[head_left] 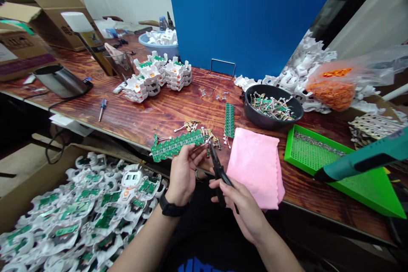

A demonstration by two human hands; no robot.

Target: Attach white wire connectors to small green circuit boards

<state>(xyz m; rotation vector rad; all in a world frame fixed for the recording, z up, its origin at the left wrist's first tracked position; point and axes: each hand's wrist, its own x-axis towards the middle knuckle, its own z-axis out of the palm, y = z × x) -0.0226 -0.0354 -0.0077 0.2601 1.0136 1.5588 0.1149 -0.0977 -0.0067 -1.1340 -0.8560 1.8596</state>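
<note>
My left hand (183, 172) is closed on one end of a long green circuit board panel (177, 145), tilted above the table's front edge. My right hand (240, 199) grips dark-handled pliers (218, 169). Their jaws reach the panel's right end by my left fingertips; whether they bite on anything is too small to tell. Small boards with white wired connectors (190, 126) lie just behind the panel. A second green panel (229, 120) rests flat farther right. A folded pink cloth (255, 165) lies beside my right hand.
A dark bowl (270, 123) holds wired boards, with a green tray (296, 153) and teal handheld tool (360, 159) to its right. Stacked white housings (149, 78) stand back left. A screwdriver (102, 109) lies left. Below, a carton (73, 153) is full of housings.
</note>
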